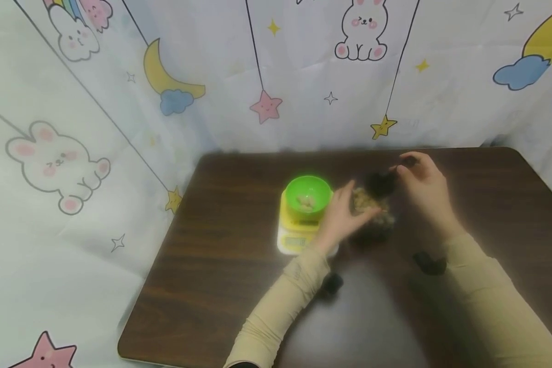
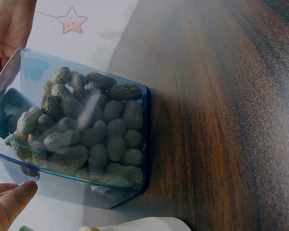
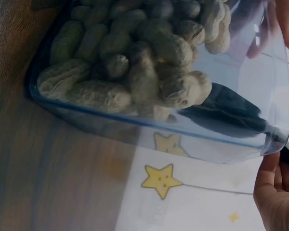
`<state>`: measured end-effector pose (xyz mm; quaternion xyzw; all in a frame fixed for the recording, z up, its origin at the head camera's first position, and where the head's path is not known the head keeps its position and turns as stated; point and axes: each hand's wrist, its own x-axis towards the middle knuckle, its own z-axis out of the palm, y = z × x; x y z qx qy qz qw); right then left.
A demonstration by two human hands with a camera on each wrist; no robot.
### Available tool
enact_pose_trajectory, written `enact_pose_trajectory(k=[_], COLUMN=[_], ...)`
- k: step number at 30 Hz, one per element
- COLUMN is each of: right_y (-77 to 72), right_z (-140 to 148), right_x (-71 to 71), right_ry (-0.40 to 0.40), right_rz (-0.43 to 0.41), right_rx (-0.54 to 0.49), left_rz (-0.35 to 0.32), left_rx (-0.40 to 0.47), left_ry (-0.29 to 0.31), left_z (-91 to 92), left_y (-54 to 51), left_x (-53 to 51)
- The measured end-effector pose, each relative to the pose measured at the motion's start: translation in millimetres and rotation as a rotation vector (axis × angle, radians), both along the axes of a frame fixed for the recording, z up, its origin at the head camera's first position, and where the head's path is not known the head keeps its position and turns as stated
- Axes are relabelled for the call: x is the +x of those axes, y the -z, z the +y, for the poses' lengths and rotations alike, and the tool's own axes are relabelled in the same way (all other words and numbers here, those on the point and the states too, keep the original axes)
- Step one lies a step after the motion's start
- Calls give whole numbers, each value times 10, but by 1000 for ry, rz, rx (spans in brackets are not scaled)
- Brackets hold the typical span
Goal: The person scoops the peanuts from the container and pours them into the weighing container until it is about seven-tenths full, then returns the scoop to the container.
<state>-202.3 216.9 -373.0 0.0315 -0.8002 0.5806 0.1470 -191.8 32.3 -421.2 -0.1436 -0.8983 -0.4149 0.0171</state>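
A clear, blue-tinted container [image 2: 130, 192] stands on the table, with unshelled peanuts [image 2: 101, 125] inside. My left hand [image 1: 342, 217] is spread at its left side, thumb and fingers apart and a fingertip against the wall near the rim. Over the container's far right side, my right hand [image 1: 425, 189] pinches the thin dark handle of a black scoop [image 3: 226, 110]. The scoop's head is inside, low against the peanuts. Left of my left hand, a green bowl [image 1: 319, 186] sits on a yellow and white kitchen scale [image 1: 285, 225], holding a few pale peanuts [image 1: 305, 203].
The brown wooden table [image 1: 211, 255] extends around the container and scale. A white curtain [image 1: 299, 122] printed with stars and rabbits hangs behind and at the left. Blurred dark shapes [image 1: 332, 283] show beside both wrists. The scale's display is unreadable.
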Motion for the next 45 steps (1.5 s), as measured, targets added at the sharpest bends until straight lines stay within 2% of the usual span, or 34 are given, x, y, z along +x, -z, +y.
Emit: enact_pose_trajectory(k=[4, 8, 10, 12, 15, 19, 24, 29, 33, 37, 40, 43, 45], right_y=[50, 81, 67, 40, 11, 56, 163, 221, 229, 243, 236, 216, 203], right_z=[61, 119, 122, 114, 98, 79, 21, -36, -48, -22, -2, 20, 38], right_x=[-76, -173, -190, -189, -175, -202, -234, -220, -181, -177, -184, -176, -167], right_ry=[-21, -79, -108, -130, -163, -151, -34, 93, 145, 104, 19, -57, -80], right_rz=[-40, -74, -87, -104, -140, -157, -122, -58, -29, -10, -4, -11, -13], right_rx=[44, 106, 104, 51, -100, -256, -206, -86, -7, -13, -50, -17, 69], left_rz=[-13, -12, -2, 4, 3, -6, -38, -64, -61, -48, -45, -37, -27], left_rx=[28, 38, 32, 29, 27, 36, 78, 102, 91, 78, 83, 77, 72], left_ry=[-1, -3, -2, 0, 2, -1, -1, -8, -9, -1, 1, 2, 2], left_z=[-2, 2, 4, 5, 7, 7, 14, 25, 24, 22, 16, 8, 4], left_y=[0, 3, 11, 13, 12, 11, 30, 28, 15, 14, 12, 9, 8], left_x=[1, -8, -17, -20, -19, -9, 2, 7, 14, 9, 4, -1, -8])
